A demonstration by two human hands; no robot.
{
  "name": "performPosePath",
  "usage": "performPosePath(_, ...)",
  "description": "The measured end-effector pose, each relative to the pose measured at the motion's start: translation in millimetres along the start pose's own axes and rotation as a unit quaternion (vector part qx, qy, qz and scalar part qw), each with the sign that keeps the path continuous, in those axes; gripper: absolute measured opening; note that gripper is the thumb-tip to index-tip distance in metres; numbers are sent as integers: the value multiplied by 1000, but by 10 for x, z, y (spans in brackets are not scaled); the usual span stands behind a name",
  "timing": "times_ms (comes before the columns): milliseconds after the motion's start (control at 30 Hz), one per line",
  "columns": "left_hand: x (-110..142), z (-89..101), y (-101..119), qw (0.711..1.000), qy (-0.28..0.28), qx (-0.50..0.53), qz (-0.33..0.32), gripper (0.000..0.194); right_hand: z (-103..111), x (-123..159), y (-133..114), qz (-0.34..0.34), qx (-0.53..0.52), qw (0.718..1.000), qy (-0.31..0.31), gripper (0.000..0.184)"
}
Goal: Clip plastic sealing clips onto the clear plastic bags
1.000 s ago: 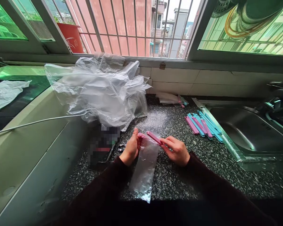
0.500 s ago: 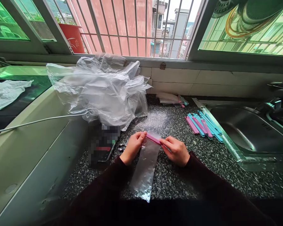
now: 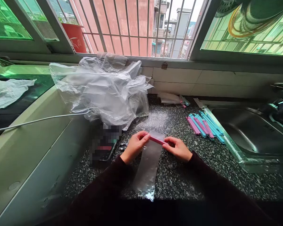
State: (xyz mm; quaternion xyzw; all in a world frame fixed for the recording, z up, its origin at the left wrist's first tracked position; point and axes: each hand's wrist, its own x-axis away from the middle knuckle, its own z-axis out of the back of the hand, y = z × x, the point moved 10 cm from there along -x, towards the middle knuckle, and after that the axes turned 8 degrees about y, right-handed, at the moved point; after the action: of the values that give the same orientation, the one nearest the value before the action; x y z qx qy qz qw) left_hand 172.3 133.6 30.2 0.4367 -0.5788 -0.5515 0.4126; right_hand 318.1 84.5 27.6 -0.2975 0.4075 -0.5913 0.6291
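Note:
A narrow clear plastic bag (image 3: 148, 166) lies lengthwise on the speckled granite counter (image 3: 179, 179) in front of me. Across its far end sits a pink sealing clip (image 3: 157, 140). My left hand (image 3: 134, 147) pinches the clip's left end, fingers closed on it. My right hand (image 3: 178, 148) pinches the right end, fingers pressed down on the clip and bag. Both sleeves are dark.
A pile of pink and blue clips (image 3: 204, 126) lies right of the bag beside a steel sink (image 3: 250, 135). A big heap of clear plastic bags (image 3: 103, 88) stands at the back left, a phone (image 3: 103, 147) below it. A few bags with clips (image 3: 172, 99) lie by the wall.
The open pink clip has come down flat across the bag's end. My left fingers moved onto its left end and my right hand pressed the other end lower.

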Motion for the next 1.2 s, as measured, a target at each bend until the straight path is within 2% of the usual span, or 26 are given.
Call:
performPosePath(67, 8, -11, 20, 1000, -4, 1, -3, 32, -44, 3, 20, -20, -19, 999, -19, 27)
performPosePath(267, 0, 16, 44, 1000, 14, -1, -6, 30, -46, 20, 54, -46, -52, 998, -9, 30)
performPosePath(767, 13, -15, 85, 1000, -4, 8, -13, 31, -59, 23, -14, -22, -32, 999, -19, 29)
performPosePath(1133, 8, 13, 79, 999, 16, -3, -28, 34, -16, 21, -21, -33, -50, 998, 4, 29)
performPosePath(1200, 12, -7, 54, 1000, 4, -10, -19, 35, 37, 8, -49, -27, -62, 997, 20, 28)
